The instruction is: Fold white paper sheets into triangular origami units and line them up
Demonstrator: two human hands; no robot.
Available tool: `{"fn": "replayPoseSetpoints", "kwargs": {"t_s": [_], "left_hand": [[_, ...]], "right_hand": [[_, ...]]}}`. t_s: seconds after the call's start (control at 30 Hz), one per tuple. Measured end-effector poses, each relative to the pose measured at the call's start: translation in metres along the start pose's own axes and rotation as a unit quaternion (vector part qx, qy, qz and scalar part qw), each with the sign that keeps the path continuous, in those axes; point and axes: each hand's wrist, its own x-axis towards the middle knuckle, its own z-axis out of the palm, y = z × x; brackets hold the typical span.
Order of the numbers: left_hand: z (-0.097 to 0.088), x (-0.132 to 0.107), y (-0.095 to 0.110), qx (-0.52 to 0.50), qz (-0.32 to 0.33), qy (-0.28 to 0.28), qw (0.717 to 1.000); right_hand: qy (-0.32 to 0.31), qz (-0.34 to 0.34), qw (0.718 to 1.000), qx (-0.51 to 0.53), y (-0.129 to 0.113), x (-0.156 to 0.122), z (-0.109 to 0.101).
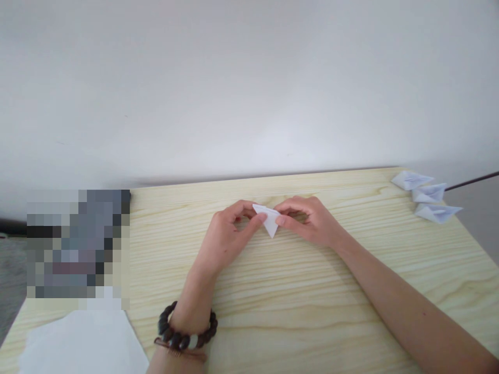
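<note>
A small piece of folded white paper (272,225) is held between my two hands above the middle of the table, one pointed corner facing down toward me. My left hand (230,234) pinches its left side between thumb and fingers. On the other side, my right hand (307,221) grips the right edge the same way, thumb in front. The fingertips behind the paper are partly hidden. A dark beaded bracelet (183,340) circles my left wrist.
Three folded white paper boats (429,193) sit at the table's far right edge. White paper sheets (86,340) lie at the near left. Behind them is a dark, pixelated object (83,234). The light wooden table (273,311) meets a pale wall (249,93) at the back.
</note>
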Motion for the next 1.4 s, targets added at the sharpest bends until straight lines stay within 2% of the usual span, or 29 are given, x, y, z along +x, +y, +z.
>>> {"fn": "replayPoseSetpoints", "kwargs": {"t_s": [0.1,0.23,0.43,0.57,0.7,0.93,1.17,1.4], "left_hand": [[0.000,0.000,0.001,0.020,0.015,-0.022,0.999],[-0.001,0.001,0.003,0.067,0.033,-0.047,0.996],[-0.002,0.000,0.008,0.132,0.036,-0.023,0.990],[-0.003,0.001,0.007,0.021,0.016,-0.050,0.998],[-0.006,-0.001,0.000,-0.108,0.005,-0.077,0.991],[-0.011,-0.004,-0.001,-0.118,0.041,-0.117,0.985],[-0.009,-0.002,0.001,-0.092,0.045,-0.089,0.991],[-0.001,-0.001,0.002,-0.056,0.022,-0.014,0.998]], "right_hand": [[0.006,-0.014,0.999,-0.031,0.001,0.000,0.000],[0.014,-0.004,1.000,-0.022,0.002,0.000,0.000],[0.000,-0.025,0.997,-0.073,0.002,0.000,0.001],[0.002,0.026,1.000,-0.006,0.001,-0.001,0.001],[-0.010,0.053,0.998,0.026,0.001,-0.001,-0.002],[-0.038,0.038,0.998,0.014,-0.001,0.001,-0.002],[-0.028,0.017,0.999,-0.020,0.000,0.001,0.001],[-0.001,-0.028,0.998,-0.055,0.000,-0.001,0.005]]}}
